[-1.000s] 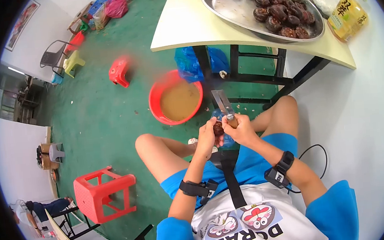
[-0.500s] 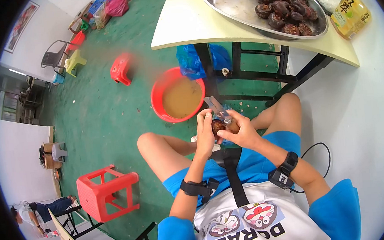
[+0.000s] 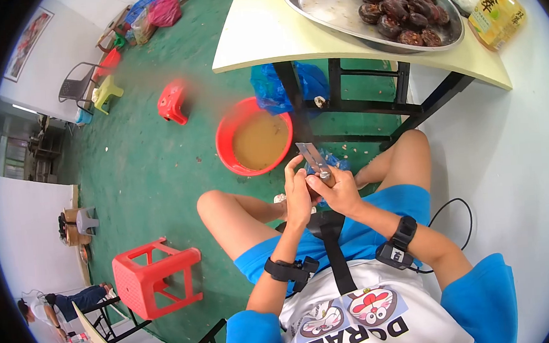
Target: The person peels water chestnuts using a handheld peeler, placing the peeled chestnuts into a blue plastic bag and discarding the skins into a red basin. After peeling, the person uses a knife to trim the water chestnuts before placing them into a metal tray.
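Note:
My left hand [image 3: 297,195] is closed around a dark brown, round water chestnut [image 3: 314,195], mostly hidden by my fingers and thumb. Held in my right hand [image 3: 342,193] is a peeler [image 3: 314,159] with a flat metal blade and a screw at its handle end. Its blade points up and away, above the gap between my hands, and my right thumb lies close to the water chestnut. Below them, partly covered, a blue plastic bag [image 3: 337,161] lies on the floor. On the table, an oval metal tray [image 3: 314,15] holds several more dark water chestnuts [image 3: 396,8].
A red basin [image 3: 222,143] of murky water stands ahead, beside a blue bag [image 3: 269,91] under the table [image 3: 245,41]. Red stools [image 3: 135,285] are at left. A yellow-labelled bottle [image 3: 497,15] stands on the table's right. Another person [image 3: 60,311] is at far left.
My right hand and the peeler have shifted slightly, with the thumb now over the water chestnut. Less of the water chestnut shows. The view has tilted a little.

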Demonstrator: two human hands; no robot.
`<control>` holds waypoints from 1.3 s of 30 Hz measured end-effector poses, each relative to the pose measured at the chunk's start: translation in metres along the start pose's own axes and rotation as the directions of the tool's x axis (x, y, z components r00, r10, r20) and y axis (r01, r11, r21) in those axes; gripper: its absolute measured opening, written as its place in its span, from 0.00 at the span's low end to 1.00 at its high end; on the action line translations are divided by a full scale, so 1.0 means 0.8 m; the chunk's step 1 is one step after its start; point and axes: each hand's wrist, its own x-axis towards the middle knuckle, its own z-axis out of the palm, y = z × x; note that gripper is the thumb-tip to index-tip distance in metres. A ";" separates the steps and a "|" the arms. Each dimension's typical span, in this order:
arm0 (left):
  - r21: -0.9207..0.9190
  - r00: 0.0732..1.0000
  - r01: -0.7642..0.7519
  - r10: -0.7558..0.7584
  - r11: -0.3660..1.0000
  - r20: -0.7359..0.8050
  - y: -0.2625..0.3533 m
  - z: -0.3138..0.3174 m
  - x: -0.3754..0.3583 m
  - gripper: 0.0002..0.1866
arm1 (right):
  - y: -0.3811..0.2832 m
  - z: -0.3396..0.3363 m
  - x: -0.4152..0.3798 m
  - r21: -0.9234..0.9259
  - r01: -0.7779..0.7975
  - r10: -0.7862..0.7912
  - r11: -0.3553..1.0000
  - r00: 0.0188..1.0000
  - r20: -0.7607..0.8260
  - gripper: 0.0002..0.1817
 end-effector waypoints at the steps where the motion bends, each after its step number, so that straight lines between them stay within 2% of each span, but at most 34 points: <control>1: 0.001 1.000 0.001 -0.001 1.000 0.003 -0.001 0.000 0.001 0.17 | 0.004 0.002 0.000 -0.031 0.004 -0.006 1.000 0.999 -0.039 0.12; 3: 0.030 0.999 -0.042 0.042 0.999 -0.019 -0.009 -0.001 0.005 0.16 | 0.007 0.004 -0.002 -0.069 0.003 -0.008 0.998 0.997 -0.083 0.12; 4: 0.029 0.999 -0.037 0.037 0.999 -0.015 -0.014 0.000 0.006 0.16 | 0.007 0.006 -0.004 -0.028 -0.030 0.027 0.999 0.994 -0.107 0.13; 7: -0.004 0.987 -0.100 0.099 0.995 -0.127 -0.031 0.000 0.014 0.16 | 0.013 0.011 -0.008 0.004 -0.075 0.074 0.997 0.985 -0.158 0.13; 12: 0.005 0.992 -0.049 0.049 0.999 -0.118 -0.026 -0.003 0.011 0.13 | 0.019 0.015 -0.010 -0.020 -0.111 0.105 0.994 0.975 -0.196 0.13; 17: 0.016 0.982 -0.131 0.132 0.991 -0.132 -0.027 -0.002 0.014 0.06 | 0.022 0.018 -0.006 0.074 -0.114 0.127 0.991 0.968 -0.215 0.13; 21: 0.012 0.982 -0.133 0.134 0.991 -0.130 -0.026 0.000 0.014 0.04 | 0.022 0.016 -0.005 0.090 -0.119 0.136 0.989 0.967 -0.217 0.13; 24: 0.007 0.975 -0.192 0.192 0.981 -0.110 -0.030 0.001 0.018 0.04 | 0.024 0.014 -0.006 0.132 -0.157 0.182 0.979 0.960 -0.210 0.14; 26: 0.042 0.950 -0.288 0.291 0.957 -0.113 -0.035 0.001 0.021 0.05 | 0.033 0.014 -0.006 0.147 -0.178 0.207 0.973 0.955 -0.211 0.14; 29: -0.051 0.968 -0.214 0.205 0.975 -0.145 -0.027 0.007 0.012 0.06 | 0.041 0.011 0.002 0.183 -0.152 0.201 0.971 0.936 -0.290 0.13; 32: -0.026 0.972 -0.155 0.148 0.988 -0.182 -0.009 0.015 0.006 0.10 | 0.020 0.003 0.012 0.139 -0.185 0.210 0.973 0.958 -0.194 0.11; 33: -0.025 0.971 -0.157 0.150 0.987 -0.184 -0.008 0.013 0.006 0.10 | 0.005 0.000 0.015 0.197 -0.214 0.244 0.957 0.958 -0.147 0.11; 35: 0.050 0.984 -0.157 0.161 0.986 -0.075 -0.004 0.008 0.008 0.15 | -0.003 -0.005 0.017 0.282 -0.251 0.282 0.926 0.956 -0.077 0.10; 36: 0.050 0.983 -0.163 0.167 0.985 -0.078 -0.004 0.007 0.009 0.15 | -0.003 -0.008 0.016 0.283 -0.247 0.277 0.927 0.958 -0.072 0.10; 39: 0.027 0.996 -0.009 0.012 1.000 -0.089 -0.001 0.000 0.011 0.21 | -0.005 -0.019 0.012 0.269 -0.225 0.223 0.936 0.974 0.038 0.09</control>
